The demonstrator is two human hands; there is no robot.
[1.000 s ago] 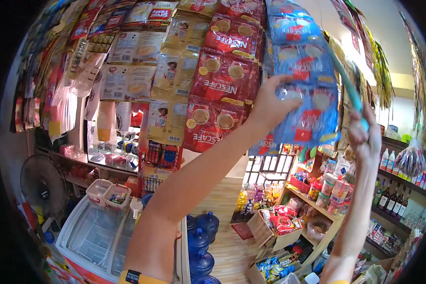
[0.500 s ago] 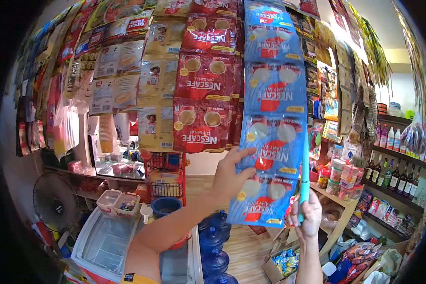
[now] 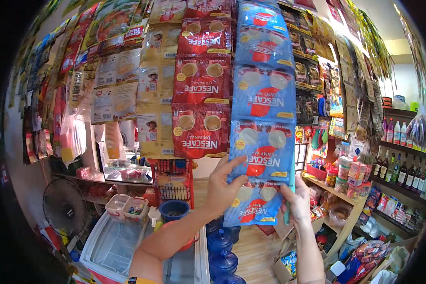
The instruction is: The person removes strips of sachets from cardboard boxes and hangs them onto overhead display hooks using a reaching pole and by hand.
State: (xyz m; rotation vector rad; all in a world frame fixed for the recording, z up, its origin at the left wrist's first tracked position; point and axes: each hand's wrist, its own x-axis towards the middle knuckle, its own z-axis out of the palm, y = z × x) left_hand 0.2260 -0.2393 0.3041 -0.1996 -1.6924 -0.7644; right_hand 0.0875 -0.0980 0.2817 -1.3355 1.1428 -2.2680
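Note:
A hanging strip of blue coffee sachets point(image 3: 265, 97) runs down in front of me, its printing upside down. My left hand point(image 3: 225, 184) grips its left edge near the lowest join, fingers on the front and the rest of the grip hidden. At the opposite edge, my right hand point(image 3: 298, 201) is closed around a long thin teal object point(image 3: 292, 173), whose kind I cannot make out. That object stands upright, mostly behind the strip, and my right thumb lies at the edge of the bottom sachet. Strips of red coffee sachets point(image 3: 201, 80) hang just left.
More sachet strips point(image 3: 116, 64) hang on both sides. Below are a white chest freezer point(image 3: 102, 251), a blue basin point(image 3: 174, 208) and blue water jugs point(image 3: 222, 262). A fan point(image 3: 64, 206) stands left; bottles point(image 3: 397, 173) line shelves on the right. An open carton point(image 3: 281, 272) sits on the floor.
My right hand has moved up and left to the strip's edge, with the teal object now mostly behind the sachets. My left hand keeps its hold. The view has shifted slightly.

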